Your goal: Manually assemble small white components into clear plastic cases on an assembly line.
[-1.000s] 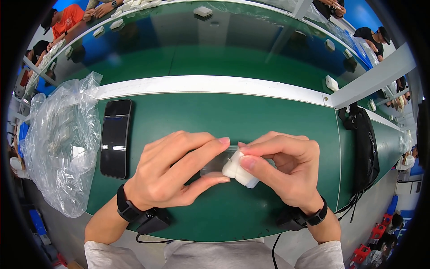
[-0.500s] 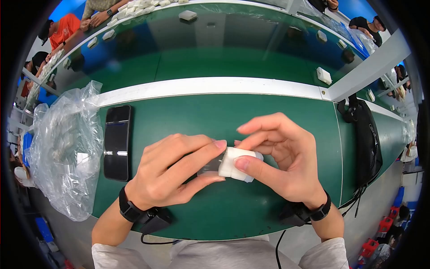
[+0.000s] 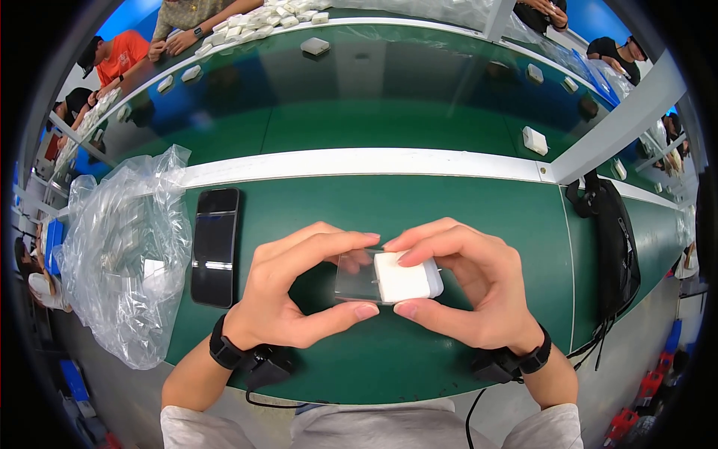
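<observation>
Between my hands is a white block (image 3: 402,278), shaped like a charger plug, with rounded edges and a pale grey right end. A clear plastic sleeve (image 3: 353,280) reaches left from it, and its left part looks unfilled. My left hand (image 3: 284,280) curves round the sleeve, thumb at the lower edge and forefinger at the upper edge. My right hand (image 3: 482,288) grips the block, with fingertips on its top and the thumb at its near edge. Both hands are just above the green table (image 3: 359,359).
A crumpled clear plastic bag (image 3: 123,262) and a black phone (image 3: 215,247) lie at left. A black pouch (image 3: 613,239) with cables is at right. Beyond the white rail (image 3: 359,162) is a green belt with white blocks (image 3: 315,47); several people work around it.
My left fingers have straightened and spread along the sleeve. My right fingers have come down onto the block, and its thumb has slid to the near edge. The block's broad face now shows more.
</observation>
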Available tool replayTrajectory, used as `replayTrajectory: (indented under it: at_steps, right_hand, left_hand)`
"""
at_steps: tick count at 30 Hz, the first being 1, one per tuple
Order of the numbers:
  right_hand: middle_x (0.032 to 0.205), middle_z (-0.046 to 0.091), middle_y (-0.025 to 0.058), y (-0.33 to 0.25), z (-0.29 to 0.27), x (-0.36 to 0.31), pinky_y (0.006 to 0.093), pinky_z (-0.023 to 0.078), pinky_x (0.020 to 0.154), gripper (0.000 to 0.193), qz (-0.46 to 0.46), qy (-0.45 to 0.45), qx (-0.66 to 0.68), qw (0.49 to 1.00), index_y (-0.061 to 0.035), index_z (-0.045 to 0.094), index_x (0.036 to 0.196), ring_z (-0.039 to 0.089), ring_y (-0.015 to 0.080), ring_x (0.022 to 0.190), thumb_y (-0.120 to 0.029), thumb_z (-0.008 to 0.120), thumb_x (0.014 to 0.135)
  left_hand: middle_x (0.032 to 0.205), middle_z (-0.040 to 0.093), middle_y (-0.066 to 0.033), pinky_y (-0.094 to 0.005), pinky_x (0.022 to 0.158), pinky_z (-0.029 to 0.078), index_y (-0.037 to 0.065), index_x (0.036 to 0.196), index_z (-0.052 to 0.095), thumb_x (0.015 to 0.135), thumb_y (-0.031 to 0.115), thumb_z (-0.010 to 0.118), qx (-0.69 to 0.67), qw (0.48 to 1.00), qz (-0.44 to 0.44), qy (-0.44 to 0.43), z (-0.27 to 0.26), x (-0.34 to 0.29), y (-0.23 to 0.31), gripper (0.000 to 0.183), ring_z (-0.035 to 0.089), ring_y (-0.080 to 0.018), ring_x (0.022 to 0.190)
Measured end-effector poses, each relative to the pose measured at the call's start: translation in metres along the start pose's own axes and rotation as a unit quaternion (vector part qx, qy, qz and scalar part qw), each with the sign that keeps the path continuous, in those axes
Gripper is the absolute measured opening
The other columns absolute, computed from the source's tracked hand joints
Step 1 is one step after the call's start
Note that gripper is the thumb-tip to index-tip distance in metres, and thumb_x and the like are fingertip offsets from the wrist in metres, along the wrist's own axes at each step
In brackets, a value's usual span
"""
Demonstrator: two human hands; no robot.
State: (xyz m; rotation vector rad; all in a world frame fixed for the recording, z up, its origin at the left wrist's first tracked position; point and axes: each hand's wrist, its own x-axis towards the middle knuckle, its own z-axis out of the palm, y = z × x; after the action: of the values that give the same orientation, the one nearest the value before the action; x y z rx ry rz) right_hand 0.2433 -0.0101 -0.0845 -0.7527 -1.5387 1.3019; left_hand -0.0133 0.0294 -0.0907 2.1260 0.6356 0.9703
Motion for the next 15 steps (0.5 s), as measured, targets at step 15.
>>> replayTrajectory:
  at_steps: [15]
  right_hand:
    - [0.113, 0.079, 0.0154, -0.0037, 0.0001, 0.002, 0.0432, 0.06, 0.098, 0.047, -0.139, 0.04, -0.19, 0.971, 0.0001, 0.072, 0.116, 0.078, 0.0291, 0.096, -0.006, 0.092, 0.074]
  left_hand:
    - [0.111, 0.076, -0.022, -0.0347, 0.081, 0.06, -0.009, 0.12, 0.071, 0.07, 0.017, 0.097, -0.017, 0.999, 0.026, 0.039, 0.0059, -0.0018, 0.0048, 0.062, 0.075, -0.028, 0.096]
